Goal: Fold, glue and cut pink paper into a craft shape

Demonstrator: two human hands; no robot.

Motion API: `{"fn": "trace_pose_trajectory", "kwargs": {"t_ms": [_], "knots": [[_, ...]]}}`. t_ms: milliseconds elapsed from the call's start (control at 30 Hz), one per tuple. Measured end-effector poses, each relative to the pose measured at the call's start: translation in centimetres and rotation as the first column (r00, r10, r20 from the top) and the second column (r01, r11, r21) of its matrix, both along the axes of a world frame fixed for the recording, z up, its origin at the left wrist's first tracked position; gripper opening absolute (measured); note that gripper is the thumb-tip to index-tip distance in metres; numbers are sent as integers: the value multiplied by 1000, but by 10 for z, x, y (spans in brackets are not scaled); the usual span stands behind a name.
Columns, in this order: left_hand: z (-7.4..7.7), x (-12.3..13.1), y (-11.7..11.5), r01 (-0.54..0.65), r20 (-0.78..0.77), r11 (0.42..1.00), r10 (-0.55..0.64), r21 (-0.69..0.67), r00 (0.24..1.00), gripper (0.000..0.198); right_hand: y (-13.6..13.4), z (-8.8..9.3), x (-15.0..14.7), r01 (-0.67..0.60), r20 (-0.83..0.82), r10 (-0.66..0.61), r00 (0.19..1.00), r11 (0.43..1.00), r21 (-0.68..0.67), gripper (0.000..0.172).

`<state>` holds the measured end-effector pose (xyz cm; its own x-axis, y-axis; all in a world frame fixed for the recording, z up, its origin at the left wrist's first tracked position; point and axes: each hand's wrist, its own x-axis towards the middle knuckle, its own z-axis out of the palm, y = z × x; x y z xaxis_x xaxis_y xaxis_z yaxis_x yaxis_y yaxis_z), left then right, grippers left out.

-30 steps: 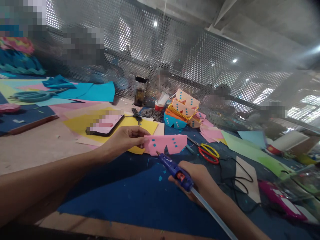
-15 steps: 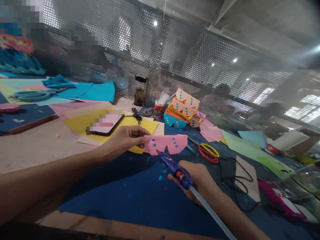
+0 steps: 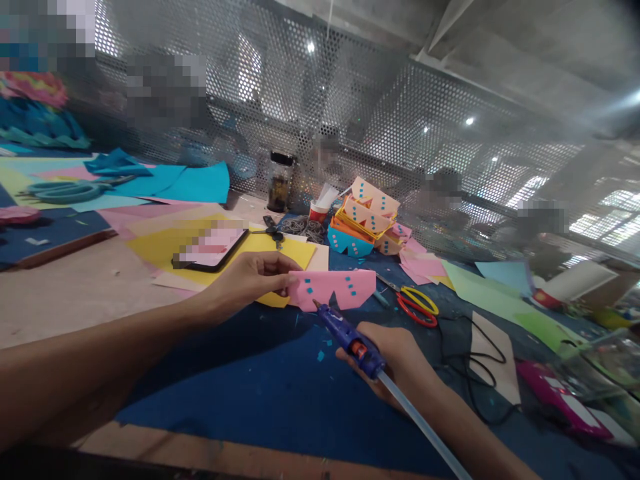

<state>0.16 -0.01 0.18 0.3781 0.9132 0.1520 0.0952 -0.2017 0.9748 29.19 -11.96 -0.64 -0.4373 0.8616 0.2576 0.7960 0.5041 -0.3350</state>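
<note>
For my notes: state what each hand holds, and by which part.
Left hand: pink paper, by its left end. Right hand: glue gun, by its handle.

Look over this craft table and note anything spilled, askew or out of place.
Tiny teal paper scraps lie scattered on the blue mat below the glue gun in the right hand. A black cord loops loosely beside the scissors. The pink paper in the left hand looks undamaged.
</note>
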Motion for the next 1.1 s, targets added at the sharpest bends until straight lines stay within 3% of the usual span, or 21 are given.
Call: {"fn": "trace_pose_trajectory", "kwargs": {"t_ms": [1100], "knots": [[2,0,-1,21,26,1000,-20,-17,999,37,1,-3,1,-36,-25,36,999,999,9,25]]}}
